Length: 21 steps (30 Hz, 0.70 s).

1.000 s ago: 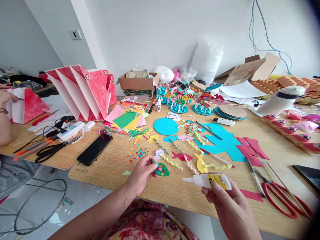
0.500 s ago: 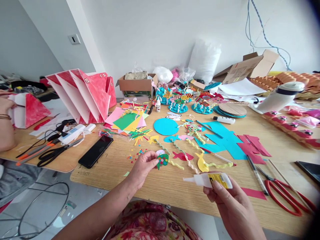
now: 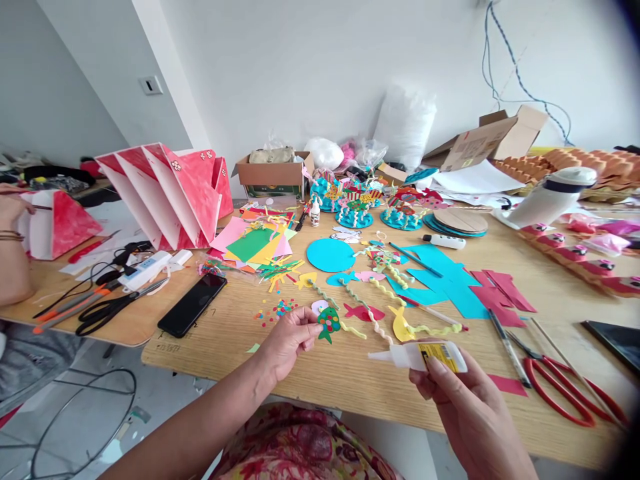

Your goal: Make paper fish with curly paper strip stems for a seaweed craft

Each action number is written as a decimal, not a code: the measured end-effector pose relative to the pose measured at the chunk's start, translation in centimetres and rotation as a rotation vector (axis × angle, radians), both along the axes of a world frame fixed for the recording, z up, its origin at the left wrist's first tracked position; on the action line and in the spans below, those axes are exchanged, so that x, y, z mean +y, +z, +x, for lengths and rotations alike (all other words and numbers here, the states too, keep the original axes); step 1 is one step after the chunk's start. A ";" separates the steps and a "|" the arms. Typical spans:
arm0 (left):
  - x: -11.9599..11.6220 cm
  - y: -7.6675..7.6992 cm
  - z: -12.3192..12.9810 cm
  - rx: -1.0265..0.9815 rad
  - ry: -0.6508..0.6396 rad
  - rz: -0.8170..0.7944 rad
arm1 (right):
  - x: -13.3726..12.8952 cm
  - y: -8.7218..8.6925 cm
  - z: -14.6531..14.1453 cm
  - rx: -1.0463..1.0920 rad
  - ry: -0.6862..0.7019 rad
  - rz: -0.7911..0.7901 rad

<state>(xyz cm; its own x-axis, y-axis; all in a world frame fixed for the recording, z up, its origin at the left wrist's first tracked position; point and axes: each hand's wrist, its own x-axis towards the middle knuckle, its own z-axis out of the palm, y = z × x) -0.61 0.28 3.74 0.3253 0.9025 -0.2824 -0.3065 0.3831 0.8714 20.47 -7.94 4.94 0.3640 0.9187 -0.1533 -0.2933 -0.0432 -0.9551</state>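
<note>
The fingers (image 3: 306,328) of the left hand (image 3: 287,341) are covering one end of the green fish (image 3: 329,325), which is partly hiding a lavender paper piece (image 3: 319,305). The right hand (image 3: 467,393) is covering part of the white bottle (image 3: 411,354), whose label print is looking too small to read. The picture's left edge is cutting off another person's arm (image 3: 14,267); its right edge is cutting off a dark flat panel (image 3: 611,345).

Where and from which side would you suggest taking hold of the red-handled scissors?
Probably by the red handles, coming from the near right: they spread that way, while the blades point to the far left. A thin stick lies close alongside, so mind it.
</note>
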 end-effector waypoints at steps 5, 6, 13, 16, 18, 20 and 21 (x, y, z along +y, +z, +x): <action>0.0 -0.2 0.4 0.007 0.010 -0.028 | -0.1 -1.0 0.8 -0.015 0.021 0.005; 0.0 -0.3 0.4 0.012 0.015 -0.027 | -0.1 -1.1 0.8 -0.018 0.023 0.001; 0.1 -0.3 0.3 0.041 0.035 0.006 | -0.4 -0.3 0.0 -0.009 -0.033 -0.017; 0.5 -0.3 -0.1 -0.007 0.073 0.008 | -0.3 -0.5 0.3 -0.028 -0.022 -0.023; 0.9 -0.1 -0.3 -0.052 0.112 0.009 | -0.2 -1.1 0.7 -0.037 -0.003 -0.041; 1.3 0.2 -0.4 -0.105 0.170 0.010 | -0.1 -1.8 1.2 -0.042 0.023 -0.061; 1.5 0.3 -0.4 -0.136 0.207 0.009 | -0.1 -2.1 1.4 -0.042 0.031 -0.069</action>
<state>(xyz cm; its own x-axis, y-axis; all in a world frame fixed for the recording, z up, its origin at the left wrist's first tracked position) -1.02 1.74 4.04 0.1678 0.9562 -0.2398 -0.4926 0.2920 0.8198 21.86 -8.00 2.81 0.3433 0.9172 -0.2020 -0.2502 -0.1180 -0.9610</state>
